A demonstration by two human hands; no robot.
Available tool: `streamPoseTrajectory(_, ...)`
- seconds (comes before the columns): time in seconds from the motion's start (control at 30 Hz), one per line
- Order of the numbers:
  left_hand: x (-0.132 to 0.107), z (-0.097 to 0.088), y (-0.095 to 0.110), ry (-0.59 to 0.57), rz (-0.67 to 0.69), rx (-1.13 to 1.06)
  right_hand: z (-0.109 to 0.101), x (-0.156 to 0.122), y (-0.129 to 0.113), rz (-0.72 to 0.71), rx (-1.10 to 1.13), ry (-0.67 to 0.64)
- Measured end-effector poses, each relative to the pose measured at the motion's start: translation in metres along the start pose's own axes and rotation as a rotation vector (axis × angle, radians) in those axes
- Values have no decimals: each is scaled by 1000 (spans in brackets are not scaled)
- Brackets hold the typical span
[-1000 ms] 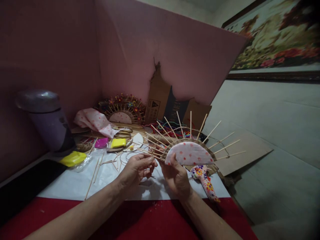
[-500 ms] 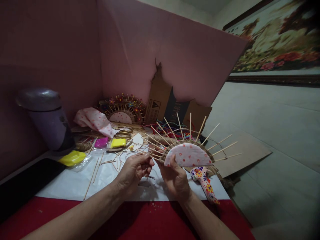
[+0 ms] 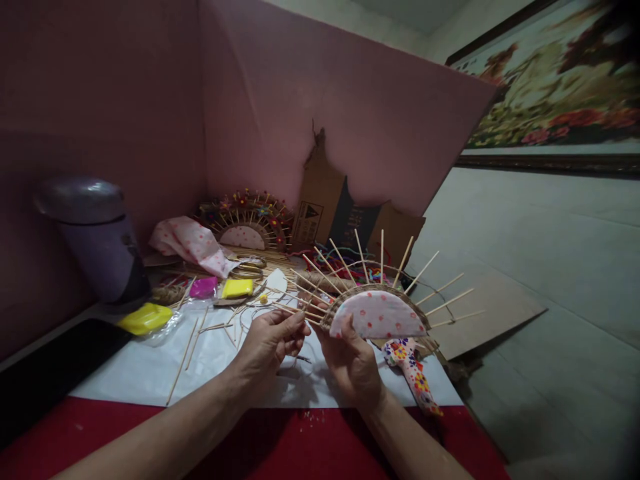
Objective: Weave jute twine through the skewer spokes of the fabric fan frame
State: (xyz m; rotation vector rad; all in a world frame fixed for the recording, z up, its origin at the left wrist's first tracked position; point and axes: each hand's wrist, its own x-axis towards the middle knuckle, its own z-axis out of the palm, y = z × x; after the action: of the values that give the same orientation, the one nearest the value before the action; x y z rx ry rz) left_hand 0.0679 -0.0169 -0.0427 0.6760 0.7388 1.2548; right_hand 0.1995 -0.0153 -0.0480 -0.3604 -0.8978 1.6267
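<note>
My right hand [image 3: 350, 360] grips a half-round craft piece [image 3: 378, 315] by its lower left corner: white cloth with pink dots, a woven rim, and several thin wooden sticks fanning out from it. My left hand [image 3: 270, 340] is closed in a pinch on one of the sticks [image 3: 295, 315] at the piece's left side. Both hands hover above the white sheet [image 3: 150, 373] on the table.
A finished decorated fan piece [image 3: 245, 223] leans at the back. Dotted cloth [image 3: 187, 243], yellow clay packs [image 3: 145, 319], a pink pack [image 3: 203, 287], loose sticks, a floral glue gun [image 3: 413, 370], a purple jar [image 3: 95, 240] and cardboard [image 3: 345, 220] surround the hands.
The hands and craft piece have stayed almost in place; the left fingers have shifted slightly along the stick.
</note>
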Motion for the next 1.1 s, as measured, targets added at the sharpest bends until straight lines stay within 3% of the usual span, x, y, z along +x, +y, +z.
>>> streamPoseTrajectory(0.6,-4,2,2,66,19,-62,-1,-1,4,7,-12,17)
streamPoseTrajectory(0.87,-3,2,3,19,46,-63,-1,-2,8,-13,-18,-20)
streamPoseTrajectory(1.1,-2,1,3,33,80,-15,1,-3,10,-13,-43,22)
